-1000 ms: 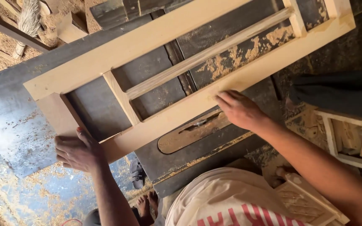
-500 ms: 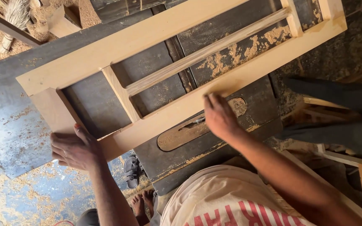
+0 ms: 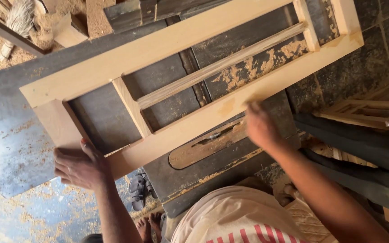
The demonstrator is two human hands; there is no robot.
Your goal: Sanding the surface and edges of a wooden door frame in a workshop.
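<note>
Head view: left hand (image 3: 81,167) fingers grip wooden frame (image 3: 190,72) corner, right hand (image 3: 261,128) flat on its edge

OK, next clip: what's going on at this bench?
A person holds a pale wooden frame flat on a dark, sawdust-strewn saw table. The left hand grips the frame's near corner, and the right hand presses on its near rail, beside the oval blade insert. Another carved wooden piece sits by the person's lap.

pale tan wooden frame (image 3: 190,81) on a dark grey saw table (image 3: 113,117) flecked with orange sawdust (image 3: 248,67).
</note>
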